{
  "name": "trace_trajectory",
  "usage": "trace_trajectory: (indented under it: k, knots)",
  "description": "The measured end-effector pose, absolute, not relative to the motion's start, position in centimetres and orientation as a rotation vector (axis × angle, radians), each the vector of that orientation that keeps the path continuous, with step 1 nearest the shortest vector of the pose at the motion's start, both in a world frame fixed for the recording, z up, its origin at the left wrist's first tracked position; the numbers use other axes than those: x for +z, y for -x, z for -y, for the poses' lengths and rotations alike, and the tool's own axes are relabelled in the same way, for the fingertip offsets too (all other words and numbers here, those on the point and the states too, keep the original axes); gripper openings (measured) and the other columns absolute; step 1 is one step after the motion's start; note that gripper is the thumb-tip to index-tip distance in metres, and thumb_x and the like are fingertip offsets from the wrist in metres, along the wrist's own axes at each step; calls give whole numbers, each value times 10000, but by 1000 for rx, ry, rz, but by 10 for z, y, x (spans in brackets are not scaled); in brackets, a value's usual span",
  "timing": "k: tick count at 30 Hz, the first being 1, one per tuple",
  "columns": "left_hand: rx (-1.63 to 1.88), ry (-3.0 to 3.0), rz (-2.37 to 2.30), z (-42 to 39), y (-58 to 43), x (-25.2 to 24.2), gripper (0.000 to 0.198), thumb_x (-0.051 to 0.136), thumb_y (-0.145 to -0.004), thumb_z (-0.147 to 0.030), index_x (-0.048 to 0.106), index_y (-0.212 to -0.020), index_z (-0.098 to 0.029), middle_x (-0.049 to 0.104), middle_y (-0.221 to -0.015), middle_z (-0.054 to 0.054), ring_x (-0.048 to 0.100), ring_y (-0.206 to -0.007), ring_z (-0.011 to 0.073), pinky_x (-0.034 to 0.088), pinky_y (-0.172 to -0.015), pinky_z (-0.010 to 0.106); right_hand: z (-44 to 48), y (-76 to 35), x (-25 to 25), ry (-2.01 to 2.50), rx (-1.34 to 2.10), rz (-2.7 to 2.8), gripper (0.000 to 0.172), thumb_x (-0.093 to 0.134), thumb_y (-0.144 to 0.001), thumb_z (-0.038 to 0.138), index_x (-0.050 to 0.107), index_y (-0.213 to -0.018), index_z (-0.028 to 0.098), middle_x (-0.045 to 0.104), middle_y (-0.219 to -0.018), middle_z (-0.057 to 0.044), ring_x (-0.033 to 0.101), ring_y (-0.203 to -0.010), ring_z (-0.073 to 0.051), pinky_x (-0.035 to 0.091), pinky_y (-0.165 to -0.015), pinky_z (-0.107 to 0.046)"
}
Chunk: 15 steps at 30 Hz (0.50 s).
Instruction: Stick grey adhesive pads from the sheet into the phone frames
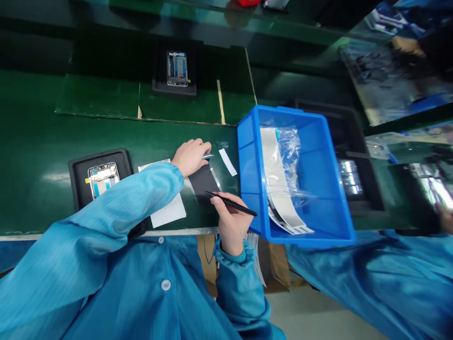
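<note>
At left, a phone (104,177) sits in a tray (78,175). The left hand (190,157) touches the black sheet (205,178) on the bench (38,141); whether it pinches, I can't tell. The right hand (231,223) holds tweezers (240,207) over it, near a bin (249,174).

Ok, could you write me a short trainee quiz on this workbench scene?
1. Which hand holds the thin black tool?
2. True or false: clear plastic film lies inside the blue bin.
3. Fill in the blank: the sheet between the left hand and the right hand is ____ in colour.

Key: 1. the right hand; 2. true; 3. black.
</note>
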<state>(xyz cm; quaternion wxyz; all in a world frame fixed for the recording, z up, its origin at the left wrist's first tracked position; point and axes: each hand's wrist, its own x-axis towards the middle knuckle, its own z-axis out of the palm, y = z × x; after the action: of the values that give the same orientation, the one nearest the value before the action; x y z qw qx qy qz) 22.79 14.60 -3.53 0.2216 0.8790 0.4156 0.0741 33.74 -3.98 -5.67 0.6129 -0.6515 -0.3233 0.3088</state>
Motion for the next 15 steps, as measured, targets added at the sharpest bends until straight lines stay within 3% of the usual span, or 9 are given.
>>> trace_trajectory:
  k: [3, 9, 15]
  knots:
    - [268, -2390, -1055, -146, -223, -32, 109, 657, -906, -261, 684, -1002, -217, 677, -1049, 49, 640, -980, 216, 466, -829, 320, 30, -343, -51, 1465, 677, 774, 196, 852, -740, 278, 755, -899, 219, 793, -888, -43, 768, -813, -226, 631, -780, -389]
    - [313, -2257, -917, -131, -206, -16, 165, 647, -912, -261, 724, -1056, -236, 757, -909, 3, 696, -851, 173, 489, -778, 273, 6, -352, -40, 1419, 526, 852, 196, 844, -747, 320, 739, -881, 223, 788, -896, -46, 768, -855, -239, 635, -860, -445]
    - [318, -2324, -808, -121, -201, -11, 204, 585, -959, -292, 759, -1036, -221, 779, -1050, 32, 716, -967, 199, 505, -859, 284, -7, -357, -42, 1352, 543, 931, 175, 832, -764, 304, 723, -877, 227, 787, -917, -45, 773, -888, -247, 637, -875, -453]
